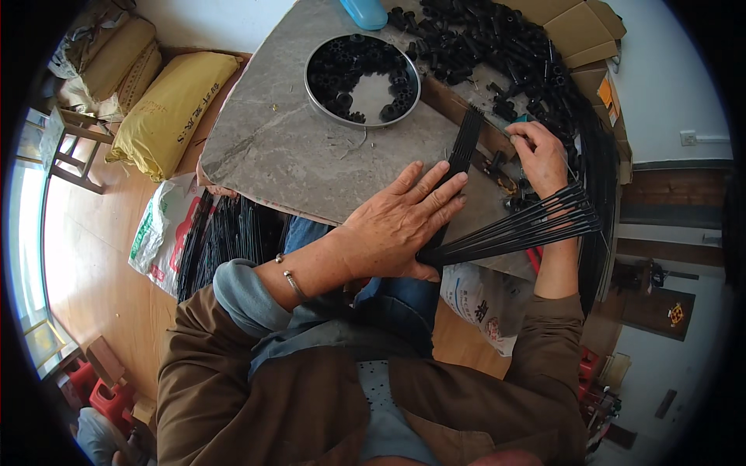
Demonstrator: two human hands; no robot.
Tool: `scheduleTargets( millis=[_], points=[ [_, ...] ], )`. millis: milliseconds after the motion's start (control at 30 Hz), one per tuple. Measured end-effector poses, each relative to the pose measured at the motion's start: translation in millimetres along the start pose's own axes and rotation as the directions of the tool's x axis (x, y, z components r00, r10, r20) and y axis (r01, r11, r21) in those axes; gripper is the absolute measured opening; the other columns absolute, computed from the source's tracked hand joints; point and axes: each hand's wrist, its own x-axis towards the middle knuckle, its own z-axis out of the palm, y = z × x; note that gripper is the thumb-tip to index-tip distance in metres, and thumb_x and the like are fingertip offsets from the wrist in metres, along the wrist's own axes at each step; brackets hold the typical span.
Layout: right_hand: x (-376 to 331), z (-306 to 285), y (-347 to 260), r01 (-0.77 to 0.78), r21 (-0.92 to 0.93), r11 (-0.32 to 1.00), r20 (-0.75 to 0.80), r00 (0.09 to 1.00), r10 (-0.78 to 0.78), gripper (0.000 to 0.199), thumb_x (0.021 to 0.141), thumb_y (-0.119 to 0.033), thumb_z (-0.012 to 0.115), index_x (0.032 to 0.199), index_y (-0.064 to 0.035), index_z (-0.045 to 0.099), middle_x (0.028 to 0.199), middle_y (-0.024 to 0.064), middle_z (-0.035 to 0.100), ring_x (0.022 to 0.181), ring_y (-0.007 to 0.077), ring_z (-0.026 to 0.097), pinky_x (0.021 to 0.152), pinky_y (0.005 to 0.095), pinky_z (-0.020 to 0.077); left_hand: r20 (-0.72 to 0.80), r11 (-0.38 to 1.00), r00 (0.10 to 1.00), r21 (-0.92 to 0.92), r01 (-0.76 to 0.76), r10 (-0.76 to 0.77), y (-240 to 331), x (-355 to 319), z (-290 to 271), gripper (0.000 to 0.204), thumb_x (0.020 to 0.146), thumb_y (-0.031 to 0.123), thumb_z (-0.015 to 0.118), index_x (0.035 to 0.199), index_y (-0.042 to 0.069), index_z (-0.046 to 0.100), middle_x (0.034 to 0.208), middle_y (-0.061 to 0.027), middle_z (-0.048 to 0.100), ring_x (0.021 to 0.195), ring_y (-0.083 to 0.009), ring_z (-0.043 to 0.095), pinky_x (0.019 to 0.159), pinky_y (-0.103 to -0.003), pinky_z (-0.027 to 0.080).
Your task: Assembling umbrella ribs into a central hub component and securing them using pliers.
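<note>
My left hand [404, 221] lies flat, fingers together, on a bundle of thin black rods [463, 147] that rests on a grey stone slab [280, 147]. More black rods [536, 225] fan out to the right from under its palm. Beyond them my right hand [540, 155] pinches a small black plastic part at the edge of a heap of black plastic parts [497, 46]. A round metal tray [362, 80] holding several black ring-shaped parts sits farther back on the slab.
A blue plastic object [365, 12] lies at the slab's far edge. Cardboard boxes [579, 31] stand behind the heap. Yellow sacks [171, 109] and a white bag [159, 229] with more black rods [221, 237] sit on the wooden floor at left.
</note>
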Motion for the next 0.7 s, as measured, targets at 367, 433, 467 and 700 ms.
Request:
scheduleTargets(
  millis=[367, 433, 467, 700],
  points=[
    [2.3, 1.7, -0.7, 0.031, -0.009, 0.999, 0.006, 0.999, -0.031, 0.015, 0.086, -0.012, 0.059, 0.097, -0.0101, 0.068, 0.088, 0.0066, 0.064, 0.074, 0.0234, 0.062, 0.068, 0.0321, 0.0484, 0.0, 1.0, 1.0, -0.003, -0.002, 0.002, 0.4, 0.1, -1.3, 0.102, 0.063, 0.064, 0.07, 0.14, 0.004, 0.041, 0.152, -0.0138, 0.025, 0.143, -0.0312, 0.019, 0.116, -0.046, 0.015],
    [4.1, 3.2, -2.5, 0.039, -0.013, 0.999, 0.007, 0.999, -0.039, 0.015, 0.086, -0.012, 0.058, 0.097, -0.0102, 0.068, 0.088, 0.0067, 0.064, 0.075, 0.0241, 0.062, 0.069, 0.0323, 0.0484, -0.001, 1.0, 1.0, -0.008, 0.0, 0.0, 0.5, -0.2, -1.2, 0.102, 0.063, 0.064, 0.07, 0.14, 0.004, 0.04, 0.152, -0.0138, 0.025, 0.143, -0.0311, 0.019, 0.116, -0.046, 0.015],
    [5.2, 3.9, -3.7, 0.046, -0.018, 0.999, 0.007, 0.999, -0.046, 0.015, 0.086, -0.012, 0.058, 0.097, -0.0104, 0.069, 0.088, 0.0068, 0.064, 0.075, 0.0248, 0.062, 0.069, 0.0325, 0.0484, -0.002, 1.0, 1.0, -0.013, 0.001, -0.002, 0.6, -0.4, -1.2, 0.102, 0.063, 0.064, 0.07, 0.14, 0.004, 0.04, 0.152, -0.0138, 0.025, 0.143, -0.0311, 0.019, 0.116, -0.046, 0.015],
    [16.6, 7.6, -6.9, 0.076, -0.09, 0.993, -0.012, 0.997, -0.078, 0.015, 0.086, -0.013, 0.057, 0.096, -0.0119, 0.068, 0.092, 0.0052, 0.065, 0.081, 0.0255, 0.064, 0.072, 0.034, 0.0495, 0.011, 1.0, 1.0, -0.004, 0.005, -0.005, 0.9, -0.2, -1.9, 0.102, 0.063, 0.063, 0.07, 0.14, 0.004, 0.04, 0.153, -0.0136, 0.025, 0.143, -0.0311, 0.019, 0.116, -0.046, 0.015]
  ],
)
